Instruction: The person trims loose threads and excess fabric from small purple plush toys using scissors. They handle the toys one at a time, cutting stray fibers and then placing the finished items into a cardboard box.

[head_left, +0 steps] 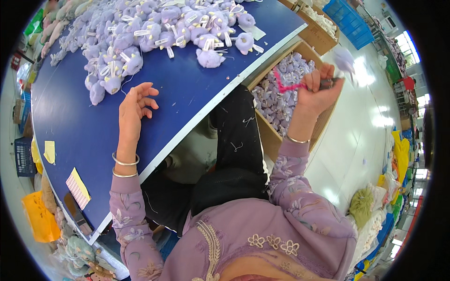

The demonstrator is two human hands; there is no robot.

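My left hand [138, 104] is over the blue table [183, 100], fingers apart and loosely bent, with nothing in them. Just beyond it lies a big heap of small lavender plush toys [112, 84] with white loop tags and pale yellow points. My right hand [318, 89] is raised above the right side of a cardboard box, closed around small dark metal thread snips [327, 84]. A bright pink cord [290, 87] trails from them to the left. Close past those fingers, a lavender plush [344, 61] is smeared by motion; whether the hand touches it I cannot tell.
The cardboard box [268, 140] on the floor holds many lavender plush pieces. Behind it stand another box [320, 40] with white pieces and a blue crate [349, 21]. A sticker sheet [78, 188] and a dark phone-like object [77, 213] lie near the table's left edge.
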